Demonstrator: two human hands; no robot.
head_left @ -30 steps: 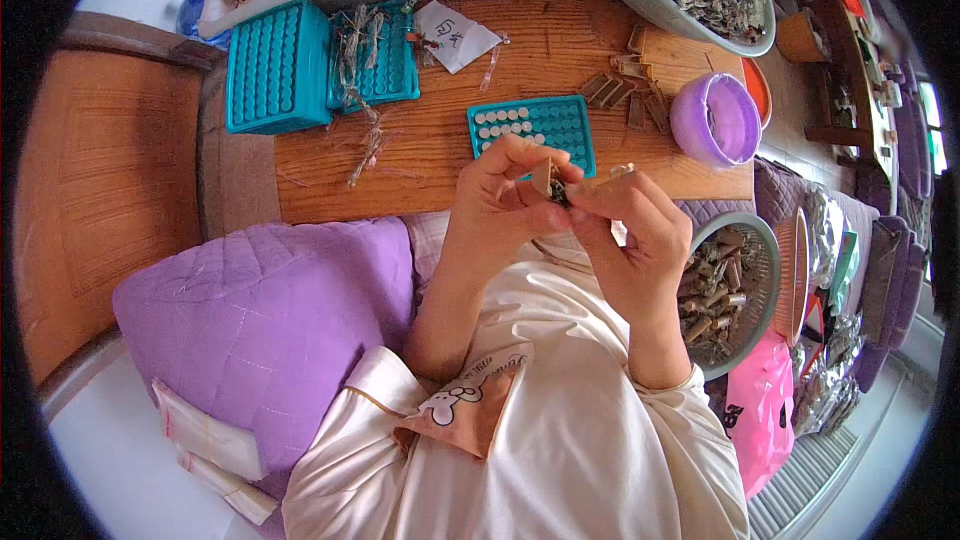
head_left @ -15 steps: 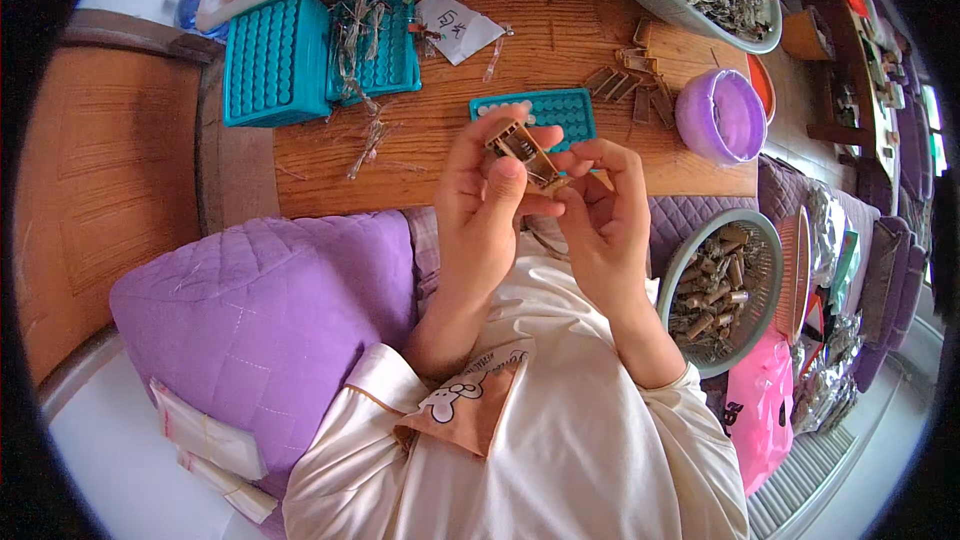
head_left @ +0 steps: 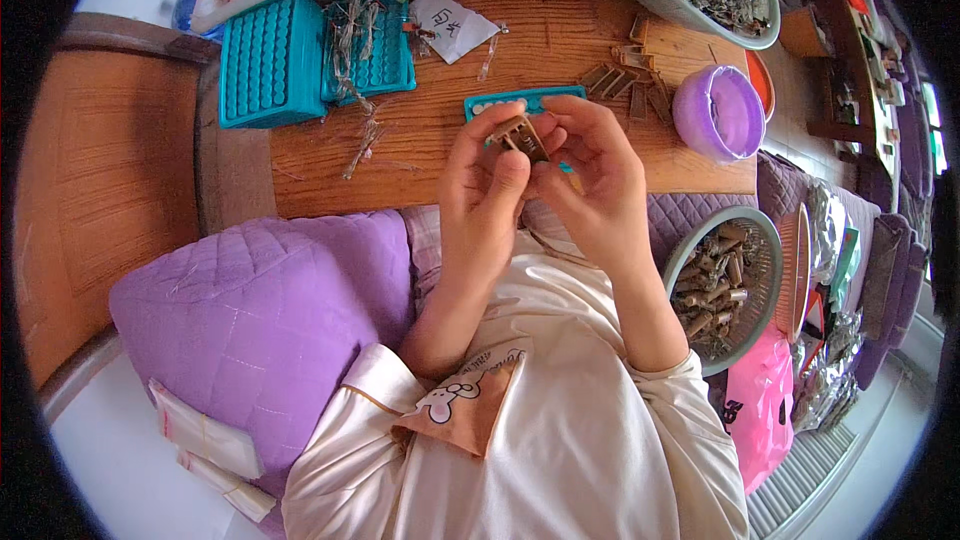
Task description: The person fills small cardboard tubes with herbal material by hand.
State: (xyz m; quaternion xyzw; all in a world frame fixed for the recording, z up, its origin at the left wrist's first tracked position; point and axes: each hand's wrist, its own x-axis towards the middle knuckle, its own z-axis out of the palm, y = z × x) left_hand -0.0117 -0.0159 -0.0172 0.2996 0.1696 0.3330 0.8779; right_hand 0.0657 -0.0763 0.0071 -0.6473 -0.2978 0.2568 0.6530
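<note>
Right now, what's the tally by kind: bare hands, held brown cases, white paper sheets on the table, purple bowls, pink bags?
Left hand and right hand: 2
Held brown case: 1
White paper sheet: 1
Purple bowl: 1
Pink bag: 1
Total: 6

Home-like room, quilted purple cover (head_left: 270, 310), wooden table (head_left: 430, 155) with teal trays (head_left: 268, 65), basket (head_left: 765, 265) of small brown pieces (head_left: 712, 290).

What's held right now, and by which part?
A small brown case, gripped toward its left end by the left hand; the right hand is at its right end, contact unclear.
</note>
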